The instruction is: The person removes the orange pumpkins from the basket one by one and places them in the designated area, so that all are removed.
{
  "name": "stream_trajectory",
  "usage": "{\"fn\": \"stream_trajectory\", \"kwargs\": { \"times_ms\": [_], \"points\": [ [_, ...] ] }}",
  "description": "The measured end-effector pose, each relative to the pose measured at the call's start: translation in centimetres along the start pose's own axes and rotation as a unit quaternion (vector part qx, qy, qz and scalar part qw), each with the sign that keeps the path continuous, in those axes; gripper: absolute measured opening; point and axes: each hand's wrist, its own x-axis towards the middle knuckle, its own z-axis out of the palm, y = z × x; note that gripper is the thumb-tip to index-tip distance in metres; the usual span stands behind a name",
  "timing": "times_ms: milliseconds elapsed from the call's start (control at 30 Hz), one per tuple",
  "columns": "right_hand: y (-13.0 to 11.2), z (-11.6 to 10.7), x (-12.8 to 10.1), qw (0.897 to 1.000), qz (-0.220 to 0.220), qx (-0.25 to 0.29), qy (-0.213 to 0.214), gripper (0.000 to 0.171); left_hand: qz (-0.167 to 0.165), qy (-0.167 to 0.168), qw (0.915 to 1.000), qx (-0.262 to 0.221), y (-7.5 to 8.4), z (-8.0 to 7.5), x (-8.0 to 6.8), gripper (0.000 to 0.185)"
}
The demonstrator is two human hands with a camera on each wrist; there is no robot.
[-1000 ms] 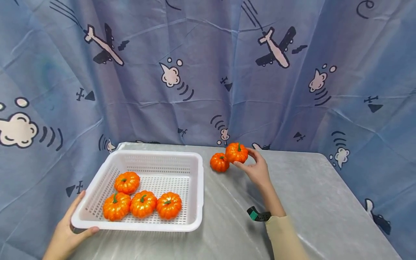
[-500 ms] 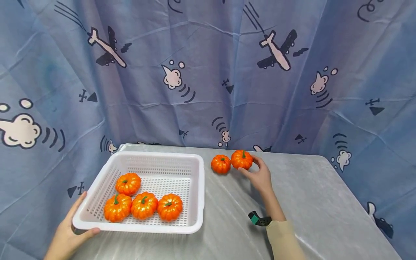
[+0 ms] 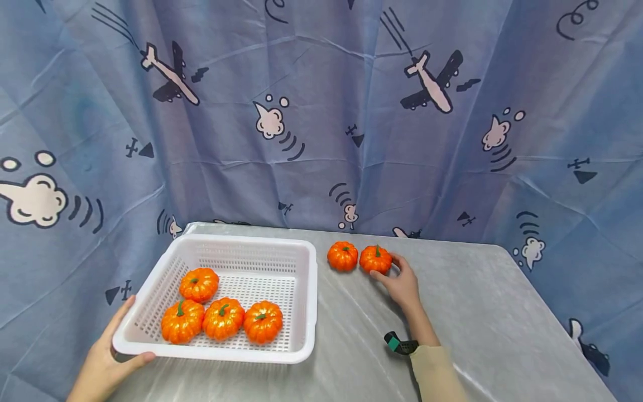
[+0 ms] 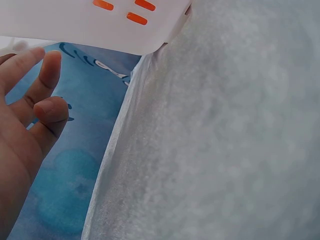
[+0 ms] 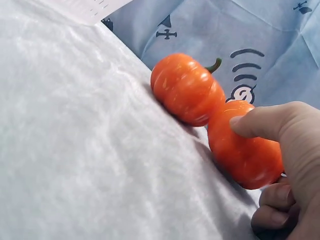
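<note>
At the right of the head view, my right hand (image 3: 404,286) grips a small orange pumpkin (image 3: 375,260) with a green stem, low over the tabletop. The thumb lies across its side in the right wrist view. Just left of it sits another orange pumpkin (image 3: 342,257). My left hand (image 3: 102,357) holds the near left corner of a white plastic basket (image 3: 226,352), thumb on the front rim and a finger along the left side. Several orange pumpkins (image 3: 224,319) lie in the basket's left and front part. In the left wrist view, curled fingers (image 4: 50,110) show below the basket.
A grey cloth-like cover lies over the table (image 3: 492,324). Behind it hangs a blue curtain (image 3: 321,139) printed with planes and clouds. A dark band with a green patch (image 3: 394,343) sits at my right wrist.
My right hand has lowered the pumpkin towards the table, moving slightly right, so it now stands beside the other loose pumpkin. The left hand keeps its hold on the basket.
</note>
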Motion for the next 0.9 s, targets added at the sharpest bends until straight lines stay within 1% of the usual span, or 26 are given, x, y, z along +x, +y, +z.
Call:
{"fn": "stream_trajectory", "kwargs": {
  "times_ms": [233,433,633,700,800,900],
  "points": [
    [0.6,0.2,0.0,1.0,-0.004,-0.016,-0.009,0.087,0.003,0.0,1.0,-0.004,0.0,0.0,0.0,0.119],
    [0.9,0.3,0.2,0.999,-0.01,-0.031,-0.019,0.09,-0.007,-0.002,1.0,0.002,0.0,0.0,0.0,0.119],
    [1.1,0.4,0.4,0.999,-0.015,-0.026,-0.014,0.093,-0.003,-0.001,1.0,0.002,0.1,0.0,0.0,0.119],
    [1.1,0.5,0.4,0.999,-0.016,-0.027,-0.013,0.093,-0.007,-0.002,1.0,0.004,0.1,0.0,0.0,0.119],
    [1.1,0.5,0.4,0.999,-0.014,-0.028,-0.015,0.094,-0.01,-0.003,0.9999,0.006,0.0,0.0,0.0,0.119],
    [1.2,0.4,0.5,0.999,-0.01,-0.029,-0.022,0.095,-0.003,0.0,1.0,0.003,0.0,0.0,0.0,0.12]
  ]
}}
